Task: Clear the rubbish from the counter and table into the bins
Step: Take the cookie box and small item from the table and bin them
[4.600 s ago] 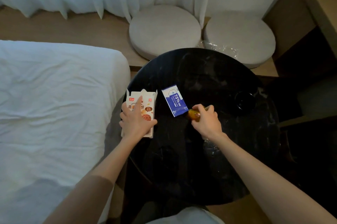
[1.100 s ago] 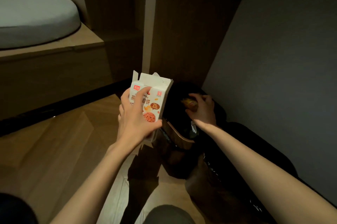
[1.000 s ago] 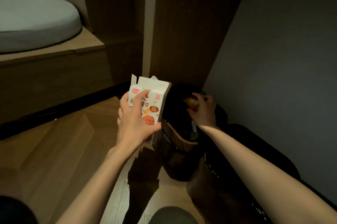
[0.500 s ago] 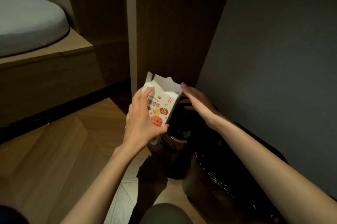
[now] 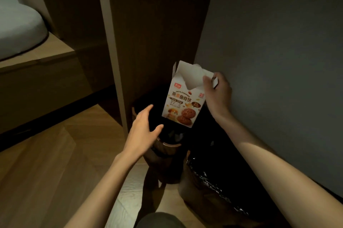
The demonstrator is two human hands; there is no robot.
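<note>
Dim wooden floor (image 5: 46, 172), centre frame: your right hand (image 5: 219, 96) pinches the open cookie box (image 5: 183, 103) above the bin (image 5: 167, 153); your left hand (image 5: 143, 131), fingers wide, holds nothing.

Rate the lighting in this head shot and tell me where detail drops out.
Head view: dim overall; the cookie box is brightest, its print legible; the bin mouth below it is nearly black, contents unreadable; small glints dot the second bin's glossy liner; the pale post leans, a wide-angle effect.
</note>
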